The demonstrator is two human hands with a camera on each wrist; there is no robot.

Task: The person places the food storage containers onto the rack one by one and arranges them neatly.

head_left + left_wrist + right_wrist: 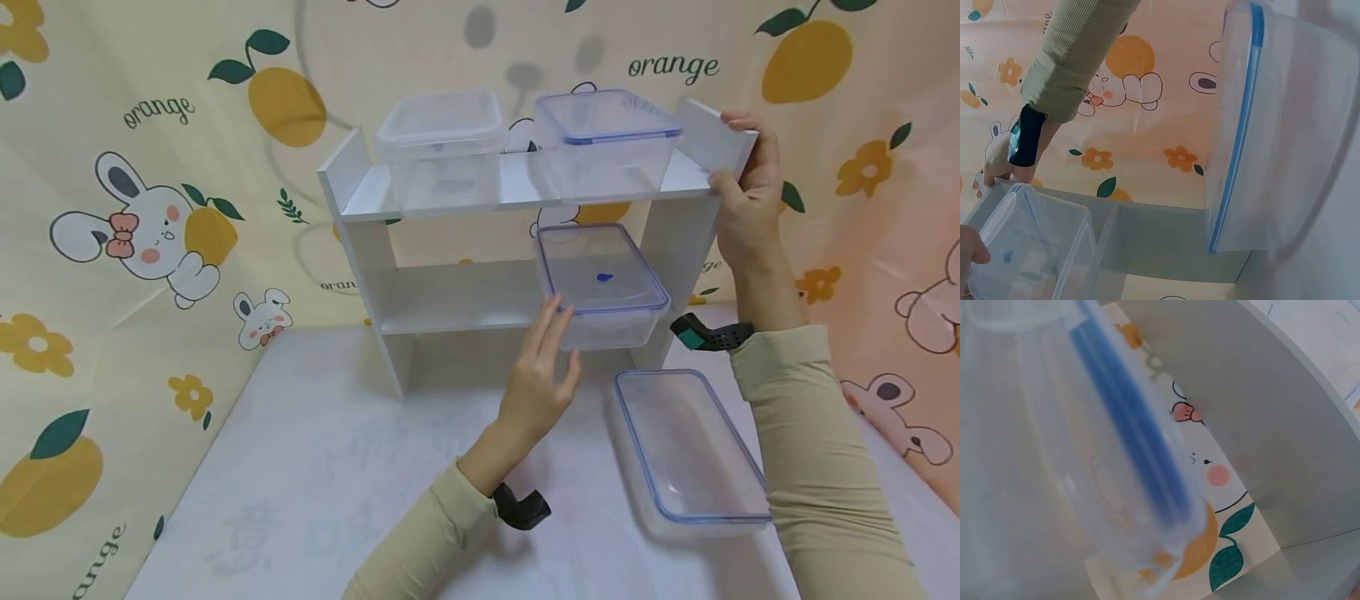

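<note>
My right hand [757, 192] grips the upper right side panel [712, 142] of a white two-tier shelf [450, 296], thumb in front and fingers over the edge. My left hand [536, 387] has its fingers extended against the front left corner of a clear food container [603, 271] with a blue-edged lid. That container sits on the lower tier at the right, its front jutting past the shelf edge. In the left wrist view, left-hand fingertips [971, 253] show beside the same container [1038, 244]. A container with a blue strip [1129, 419] looms blurred in the right wrist view.
Two lidded containers stand on the top tier: one with a whitish lid [442, 150], one blue-edged [607, 146]. A larger rectangular container [693, 450] lies on the white table [300, 500], right of the left hand. A printed cloth [480, 50] hangs behind.
</note>
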